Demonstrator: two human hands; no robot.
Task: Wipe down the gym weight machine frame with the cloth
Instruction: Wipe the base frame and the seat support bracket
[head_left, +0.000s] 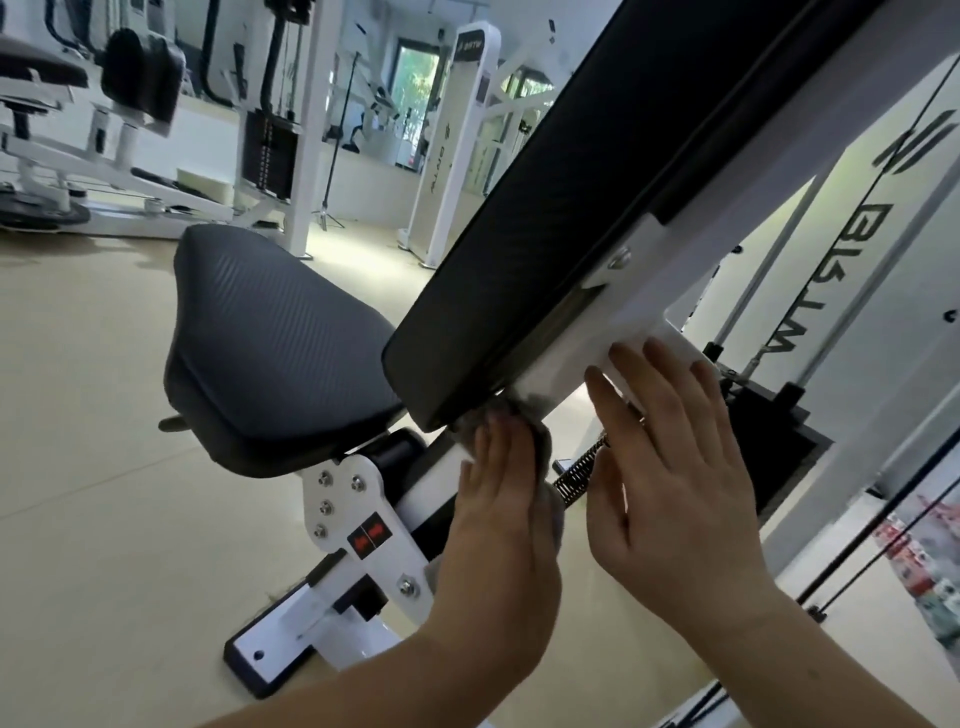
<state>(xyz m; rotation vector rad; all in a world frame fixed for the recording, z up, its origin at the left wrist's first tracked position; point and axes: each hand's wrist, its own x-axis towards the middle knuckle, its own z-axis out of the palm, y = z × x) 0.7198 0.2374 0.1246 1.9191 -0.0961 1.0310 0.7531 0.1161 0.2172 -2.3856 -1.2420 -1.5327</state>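
Left hand (498, 499), fingers (506, 436) straight, pressing cloth (543, 441) to frame (571, 364) beneath pad (519, 291); right hand (675, 467), fingers released, flat on frame beside them.

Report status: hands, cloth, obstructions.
Left hand flat, pressing grey cloth to white frame under back pad. Right hand open, braced on frame. Coil spring beside cloth.

floor (78, 389): beige, glossy | window (415, 78): daylit, far wall | other machines (130, 150): white

The left hand (497, 501) presses the cloth (540, 439) on the frame (582, 338), right hand (675, 467) flat beside.
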